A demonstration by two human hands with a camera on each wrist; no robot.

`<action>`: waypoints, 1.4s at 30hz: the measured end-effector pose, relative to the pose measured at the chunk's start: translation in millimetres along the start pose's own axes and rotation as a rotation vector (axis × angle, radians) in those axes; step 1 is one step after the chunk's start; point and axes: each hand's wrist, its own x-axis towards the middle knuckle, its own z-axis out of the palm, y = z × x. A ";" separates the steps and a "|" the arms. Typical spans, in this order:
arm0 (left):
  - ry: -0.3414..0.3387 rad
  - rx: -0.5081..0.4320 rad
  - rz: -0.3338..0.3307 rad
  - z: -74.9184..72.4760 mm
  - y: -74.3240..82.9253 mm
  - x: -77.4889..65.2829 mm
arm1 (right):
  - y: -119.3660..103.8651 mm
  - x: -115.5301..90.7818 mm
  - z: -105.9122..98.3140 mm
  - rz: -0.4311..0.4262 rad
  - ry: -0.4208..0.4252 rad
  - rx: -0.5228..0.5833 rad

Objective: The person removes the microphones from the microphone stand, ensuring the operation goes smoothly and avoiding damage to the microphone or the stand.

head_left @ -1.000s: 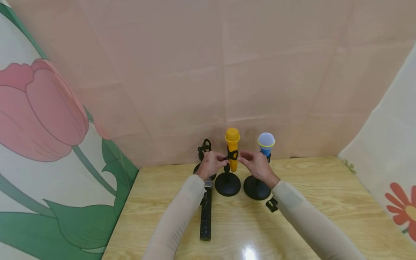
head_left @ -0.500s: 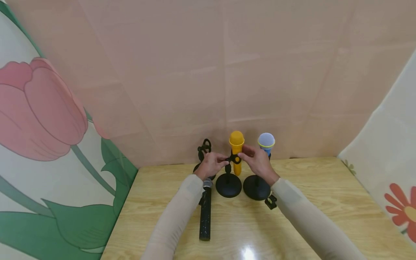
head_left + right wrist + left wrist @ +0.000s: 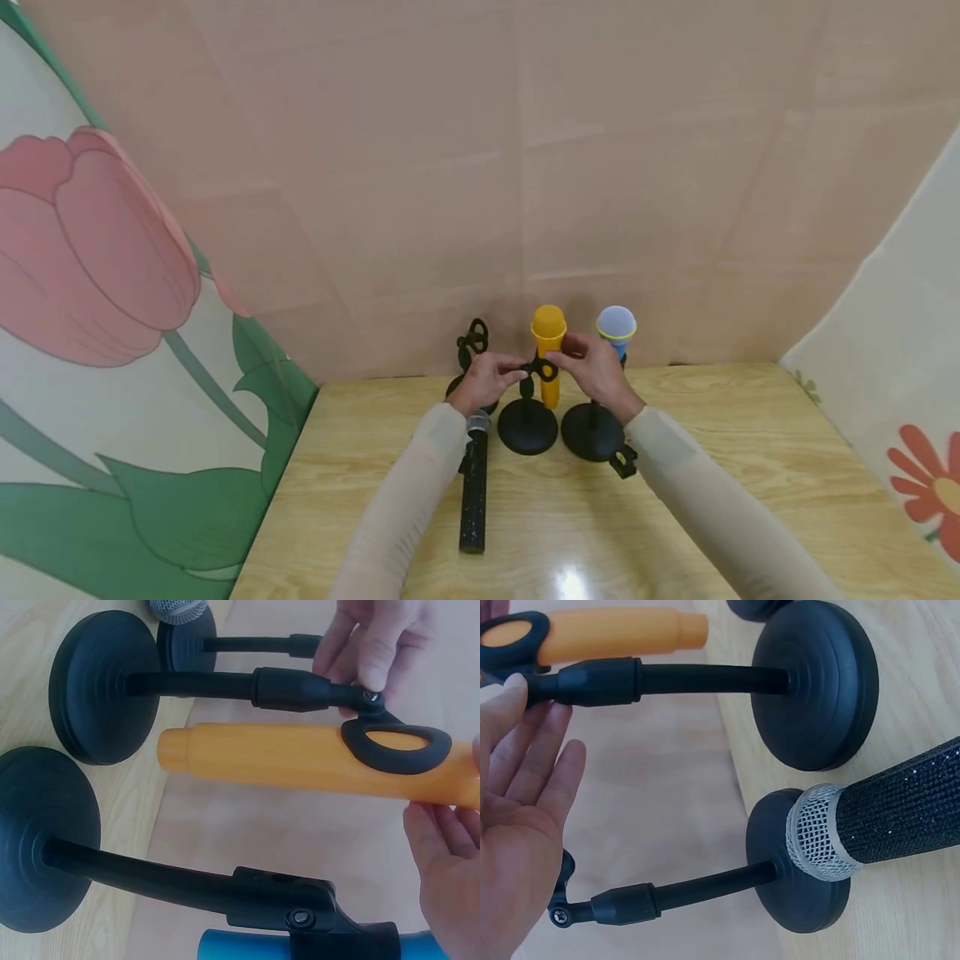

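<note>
A yellow microphone [image 3: 550, 327] stands upright in the ring clip [image 3: 397, 748] of the middle black stand [image 3: 527, 427]. My left hand [image 3: 487, 382] pinches the top of that stand's stem just below the clip, thumb on one side and fingers on the other. My right hand [image 3: 597, 375] holds the microphone's upper body between thumb and fingers, as the right wrist view [image 3: 450, 859] shows in part. Close to my right hand, a blue microphone [image 3: 617, 323] sits in the clip of the right stand [image 3: 592, 433].
Behind my left hand is a third black stand [image 3: 472, 340] without a microphone in its clip. A glittery black microphone [image 3: 472, 500] lies on the wooden table [image 3: 360, 500] below the left wrist. A small black piece [image 3: 624, 461] lies near the right sleeve. A pink backdrop [image 3: 517, 167] hangs behind.
The yellow microphone and its clip have shifted right and slightly down, turning on the stand. My right hand, apart from the microphone at first, now holds it. My left hand stays nearly in place.
</note>
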 end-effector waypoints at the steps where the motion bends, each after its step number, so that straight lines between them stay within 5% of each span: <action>1: 0.004 -0.004 0.002 0.6 -0.3 0.1 | -0.1 0.4 0.0 0.007 0.000 0.004; 14: 0.013 -0.038 -0.027 2.9 -2.3 1.5 | -3.0 0.5 4.7 0.032 0.076 -0.047; 42: -0.012 -0.029 -0.109 -3.2 0.5 0.6 | -7.1 2.7 8.7 0.021 0.076 -0.072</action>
